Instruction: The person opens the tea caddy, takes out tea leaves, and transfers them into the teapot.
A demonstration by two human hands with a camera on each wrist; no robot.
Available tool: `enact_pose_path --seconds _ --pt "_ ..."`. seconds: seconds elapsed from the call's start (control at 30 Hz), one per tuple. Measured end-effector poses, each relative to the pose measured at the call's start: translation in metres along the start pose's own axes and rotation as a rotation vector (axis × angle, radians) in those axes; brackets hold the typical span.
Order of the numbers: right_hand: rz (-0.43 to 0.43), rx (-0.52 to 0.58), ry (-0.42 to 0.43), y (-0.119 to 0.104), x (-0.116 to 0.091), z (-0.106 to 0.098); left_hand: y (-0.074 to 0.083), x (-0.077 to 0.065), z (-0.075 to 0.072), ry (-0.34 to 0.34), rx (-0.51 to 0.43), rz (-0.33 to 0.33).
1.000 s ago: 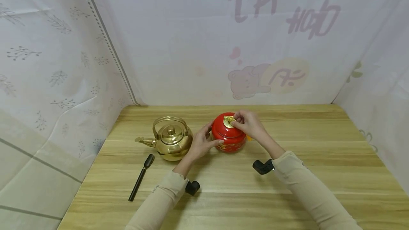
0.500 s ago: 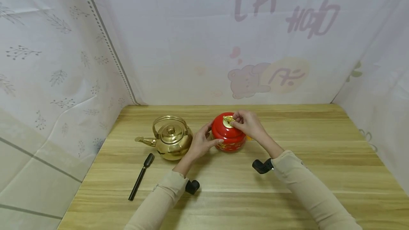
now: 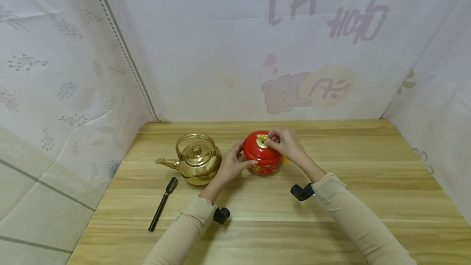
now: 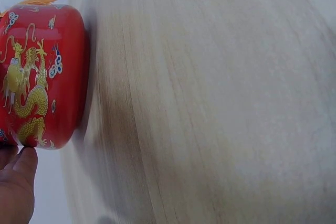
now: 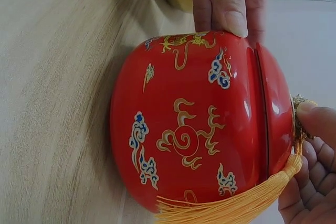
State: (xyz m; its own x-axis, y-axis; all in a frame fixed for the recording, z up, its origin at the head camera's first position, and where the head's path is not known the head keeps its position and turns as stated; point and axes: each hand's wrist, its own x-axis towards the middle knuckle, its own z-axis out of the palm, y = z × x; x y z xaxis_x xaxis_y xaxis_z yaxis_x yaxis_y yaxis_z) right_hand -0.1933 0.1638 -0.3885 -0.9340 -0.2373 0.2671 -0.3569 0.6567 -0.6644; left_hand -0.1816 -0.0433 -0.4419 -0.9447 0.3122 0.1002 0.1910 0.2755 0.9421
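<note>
A glossy red jar [image 3: 263, 167] with gold dragons and blue clouds stands upright on the table. Its red lid [image 5: 275, 111] sits on top, with a thin dark seam below it. My left hand [image 3: 231, 165] holds the jar's left side, thumb on the front and fingers behind. Between thumb and fingers, my right hand [image 3: 287, 142] pinches the gold knob [image 3: 262, 138] on the lid. From the knob an orange tassel [image 5: 226, 205] hangs down the jar's side in the right wrist view. The left wrist view shows only part of my left hand, touching the jar.
Left of the jar stands a brass kettle [image 3: 198, 167], its spout pointing left, close to my left hand. A dark scoop with a long handle [image 3: 162, 205] lies in front of the kettle. Printed cloth walls [image 3: 206, 72] border the wooden table [image 3: 265, 232].
</note>
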Motion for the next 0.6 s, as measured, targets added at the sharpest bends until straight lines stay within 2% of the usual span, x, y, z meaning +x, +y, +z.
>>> enact_pose_path --seconds 0.43,0.53,0.6 --pt "0.015 0.007 0.027 0.000 -0.003 0.002 0.001 -0.002 0.000 0.003 0.010 0.005" --pt "0.014 0.026 0.043 0.002 -0.005 0.003 0.015 -0.008 -0.003 -0.006 0.005 0.000" --pt "0.025 0.054 0.056 0.004 -0.007 0.004 0.015 -0.009 -0.005 -0.006 0.030 -0.005"
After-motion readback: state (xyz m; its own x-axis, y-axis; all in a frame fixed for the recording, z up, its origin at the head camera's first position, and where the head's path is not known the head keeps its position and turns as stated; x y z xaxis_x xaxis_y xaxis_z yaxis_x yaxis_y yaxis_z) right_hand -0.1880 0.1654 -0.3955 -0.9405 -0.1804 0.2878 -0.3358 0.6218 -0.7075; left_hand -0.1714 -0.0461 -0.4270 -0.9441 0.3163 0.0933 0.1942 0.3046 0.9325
